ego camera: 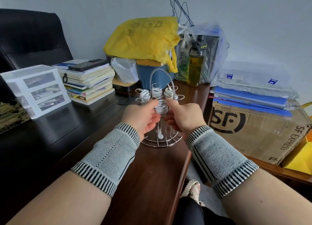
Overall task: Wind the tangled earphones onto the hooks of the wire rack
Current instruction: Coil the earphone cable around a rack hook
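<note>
Both hands meet at the front hook of the rack [160, 140]: the left hand [143, 116] and the right hand [181, 118] have their fingers curled in toward the white cord [161, 107] coiled there, thumbs up on either side of the coil — most likely pinching the cord's loose run to keep it taut, though the fingertips are hidden behind the palms. Holding from both sides would stop the wraps springing off the hook while the end is dealt with. Below the hands a short tail hangs inside the rack with an earbud [160, 135] at its end, so little cord seems left to wind. Three more hooks behind carry finished coils [156, 91], which suggests the task is near its close. The rack stands near the desk [152, 174] edge, within easy reach. Around it sit a book stack [91, 79], a yellow bag [141, 39], a bottle [195, 64] and a cardboard box [253, 132].
</note>
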The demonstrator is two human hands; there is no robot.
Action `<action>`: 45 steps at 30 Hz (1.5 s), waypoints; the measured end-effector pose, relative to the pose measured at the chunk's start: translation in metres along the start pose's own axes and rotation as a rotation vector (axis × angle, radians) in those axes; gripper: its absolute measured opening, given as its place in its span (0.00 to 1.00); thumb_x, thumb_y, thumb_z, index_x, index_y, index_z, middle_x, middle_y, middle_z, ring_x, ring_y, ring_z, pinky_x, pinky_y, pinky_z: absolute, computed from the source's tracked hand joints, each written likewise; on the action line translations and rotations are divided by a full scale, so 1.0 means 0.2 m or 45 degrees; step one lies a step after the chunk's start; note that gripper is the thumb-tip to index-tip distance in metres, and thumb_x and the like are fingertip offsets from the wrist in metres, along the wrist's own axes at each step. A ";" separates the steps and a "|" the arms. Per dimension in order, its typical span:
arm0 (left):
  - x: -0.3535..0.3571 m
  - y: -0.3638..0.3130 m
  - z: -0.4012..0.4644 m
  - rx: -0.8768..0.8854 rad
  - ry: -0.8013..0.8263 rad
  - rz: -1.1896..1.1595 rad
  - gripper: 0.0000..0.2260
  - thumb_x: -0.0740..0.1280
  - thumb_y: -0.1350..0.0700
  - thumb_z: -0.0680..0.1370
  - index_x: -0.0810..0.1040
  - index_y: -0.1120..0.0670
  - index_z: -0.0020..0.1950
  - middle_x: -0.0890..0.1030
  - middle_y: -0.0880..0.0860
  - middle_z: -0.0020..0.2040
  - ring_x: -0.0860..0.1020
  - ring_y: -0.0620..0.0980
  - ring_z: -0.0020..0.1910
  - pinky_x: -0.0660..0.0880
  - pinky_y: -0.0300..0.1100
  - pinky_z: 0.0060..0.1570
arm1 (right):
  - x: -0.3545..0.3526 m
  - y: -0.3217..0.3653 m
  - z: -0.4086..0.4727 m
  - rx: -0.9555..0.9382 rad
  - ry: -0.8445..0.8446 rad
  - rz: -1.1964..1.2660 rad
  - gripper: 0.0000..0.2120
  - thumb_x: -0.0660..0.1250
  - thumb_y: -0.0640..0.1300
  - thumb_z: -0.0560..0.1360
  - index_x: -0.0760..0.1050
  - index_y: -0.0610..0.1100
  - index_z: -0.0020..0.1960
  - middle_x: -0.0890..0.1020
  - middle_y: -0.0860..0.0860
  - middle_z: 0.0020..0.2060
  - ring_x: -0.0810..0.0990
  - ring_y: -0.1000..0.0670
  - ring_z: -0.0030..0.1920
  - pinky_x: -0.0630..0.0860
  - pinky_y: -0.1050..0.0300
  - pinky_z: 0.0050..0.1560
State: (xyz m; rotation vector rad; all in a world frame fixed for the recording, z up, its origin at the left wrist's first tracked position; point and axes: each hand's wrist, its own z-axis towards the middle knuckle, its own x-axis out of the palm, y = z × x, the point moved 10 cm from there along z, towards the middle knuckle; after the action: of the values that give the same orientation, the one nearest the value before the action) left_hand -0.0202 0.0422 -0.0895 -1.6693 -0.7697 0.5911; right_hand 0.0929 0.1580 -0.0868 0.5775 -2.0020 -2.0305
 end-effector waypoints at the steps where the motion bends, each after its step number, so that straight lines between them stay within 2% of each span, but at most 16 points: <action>1: 0.00 -0.01 0.00 0.008 -0.005 -0.016 0.14 0.71 0.48 0.75 0.80 0.57 0.51 0.85 0.53 0.45 0.82 0.44 0.39 0.74 0.37 0.34 | 0.00 0.01 0.00 -0.009 -0.004 0.005 0.22 0.70 0.57 0.71 0.78 0.37 0.35 0.83 0.43 0.28 0.78 0.50 0.25 0.73 0.55 0.32; 4: 0.00 -0.01 0.01 0.017 -0.024 -0.068 0.12 0.72 0.50 0.75 0.80 0.57 0.51 0.85 0.52 0.43 0.81 0.44 0.37 0.75 0.37 0.35 | -0.01 0.03 0.00 -0.038 -0.013 0.030 0.20 0.70 0.54 0.72 0.78 0.37 0.32 0.82 0.43 0.28 0.78 0.49 0.25 0.72 0.56 0.30; 9: 0.00 -0.02 0.00 0.028 -0.058 -0.131 0.10 0.72 0.53 0.75 0.80 0.57 0.51 0.84 0.52 0.40 0.80 0.42 0.32 0.76 0.35 0.32 | -0.01 0.03 0.02 -0.065 -0.034 -0.023 0.21 0.70 0.55 0.71 0.78 0.39 0.30 0.83 0.43 0.28 0.79 0.48 0.28 0.76 0.53 0.36; 13: 0.00 -0.01 -0.02 -0.017 0.004 -0.076 0.14 0.70 0.48 0.76 0.80 0.58 0.51 0.85 0.53 0.42 0.80 0.42 0.33 0.76 0.37 0.34 | -0.02 0.03 0.01 -0.081 -0.043 -0.062 0.23 0.68 0.57 0.71 0.79 0.39 0.30 0.83 0.46 0.27 0.80 0.49 0.28 0.79 0.49 0.42; 15: -0.03 0.00 -0.03 -0.035 0.052 -0.021 0.18 0.65 0.44 0.78 0.81 0.60 0.49 0.86 0.54 0.40 0.80 0.43 0.32 0.76 0.39 0.35 | -0.05 0.01 -0.01 -0.089 -0.084 -0.091 0.26 0.64 0.57 0.72 0.78 0.37 0.28 0.82 0.45 0.26 0.81 0.46 0.30 0.80 0.46 0.45; 17: -0.12 -0.02 -0.01 0.049 -0.013 0.080 0.17 0.63 0.47 0.79 0.83 0.60 0.47 0.84 0.53 0.37 0.78 0.45 0.31 0.75 0.39 0.34 | -0.10 0.00 -0.02 -0.138 -0.160 -0.156 0.26 0.61 0.57 0.69 0.76 0.33 0.30 0.82 0.41 0.28 0.81 0.39 0.34 0.80 0.41 0.45; 19: -0.23 -0.09 0.01 0.277 -0.201 0.447 0.11 0.65 0.53 0.78 0.83 0.59 0.45 0.83 0.51 0.36 0.79 0.48 0.34 0.77 0.41 0.36 | -0.11 -0.01 -0.04 -0.204 -0.163 -0.377 0.21 0.61 0.54 0.68 0.77 0.35 0.33 0.81 0.41 0.29 0.80 0.38 0.35 0.80 0.45 0.43; 21: -0.24 -0.13 0.02 0.475 -0.278 1.024 0.08 0.65 0.53 0.77 0.83 0.53 0.50 0.84 0.49 0.45 0.81 0.49 0.47 0.77 0.42 0.46 | -0.07 -0.02 -0.08 -0.262 -0.068 -0.742 0.15 0.63 0.50 0.72 0.80 0.40 0.35 0.81 0.46 0.29 0.80 0.45 0.34 0.78 0.56 0.39; 23: -0.17 -0.03 0.05 0.471 -0.148 1.435 0.14 0.66 0.50 0.77 0.78 0.48 0.62 0.80 0.47 0.60 0.78 0.48 0.56 0.74 0.43 0.55 | 0.01 -0.03 -0.12 -0.312 0.056 -1.029 0.14 0.63 0.51 0.74 0.82 0.43 0.39 0.83 0.48 0.33 0.81 0.48 0.37 0.77 0.59 0.40; 26: -0.09 0.09 0.08 0.467 0.005 1.658 0.14 0.67 0.47 0.76 0.78 0.46 0.61 0.80 0.48 0.59 0.77 0.50 0.53 0.75 0.45 0.56 | 0.09 -0.06 -0.14 -0.348 0.173 -1.286 0.18 0.64 0.56 0.73 0.82 0.42 0.47 0.83 0.47 0.42 0.81 0.47 0.45 0.78 0.58 0.47; 28: -0.09 0.11 0.09 0.465 0.017 1.700 0.15 0.67 0.46 0.77 0.77 0.47 0.62 0.79 0.49 0.59 0.77 0.52 0.56 0.75 0.44 0.56 | 0.12 -0.08 -0.12 -0.359 0.241 -1.385 0.19 0.66 0.56 0.72 0.81 0.42 0.50 0.82 0.47 0.46 0.80 0.47 0.48 0.77 0.58 0.49; 32: -0.06 0.11 0.12 0.467 0.039 1.722 0.19 0.66 0.42 0.77 0.75 0.47 0.65 0.78 0.49 0.62 0.77 0.52 0.59 0.75 0.45 0.57 | 0.13 -0.12 -0.06 -0.337 0.300 -1.491 0.13 0.68 0.52 0.72 0.74 0.43 0.48 0.79 0.48 0.44 0.75 0.48 0.43 0.72 0.60 0.43; 34: -0.03 0.12 0.15 0.466 0.074 1.707 0.22 0.64 0.41 0.77 0.73 0.46 0.69 0.77 0.49 0.65 0.76 0.52 0.61 0.74 0.45 0.58 | 0.11 -0.14 -0.02 -0.333 0.275 -1.504 0.13 0.67 0.51 0.73 0.73 0.43 0.51 0.80 0.47 0.49 0.77 0.46 0.48 0.73 0.58 0.46; 39: 0.07 0.16 0.25 0.478 0.149 1.722 0.28 0.62 0.39 0.77 0.63 0.43 0.76 0.67 0.47 0.74 0.65 0.52 0.71 0.66 0.50 0.68 | -0.01 -0.14 0.14 -0.330 0.048 -1.403 0.14 0.64 0.49 0.76 0.74 0.43 0.59 0.78 0.45 0.55 0.78 0.44 0.55 0.74 0.54 0.54; 42: 0.15 0.16 0.31 0.503 0.114 1.712 0.25 0.61 0.39 0.78 0.65 0.43 0.74 0.67 0.47 0.73 0.64 0.53 0.71 0.66 0.49 0.67 | -0.12 -0.17 0.23 -0.234 -0.079 -1.342 0.13 0.64 0.43 0.76 0.74 0.44 0.60 0.77 0.45 0.57 0.78 0.45 0.55 0.74 0.54 0.54; 45: 0.23 0.14 0.35 0.538 0.026 1.666 0.22 0.60 0.39 0.79 0.69 0.43 0.72 0.70 0.47 0.71 0.66 0.53 0.69 0.66 0.47 0.65 | -0.16 -0.18 0.28 -0.209 -0.147 -1.227 0.15 0.63 0.51 0.77 0.74 0.43 0.59 0.79 0.46 0.54 0.78 0.45 0.53 0.74 0.55 0.51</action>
State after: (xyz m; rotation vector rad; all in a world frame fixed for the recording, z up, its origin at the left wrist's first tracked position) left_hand -0.0367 0.1184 -0.1317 -1.5937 0.5751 1.4859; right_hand 0.1012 0.2238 -0.1195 1.6543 -1.7308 -2.7259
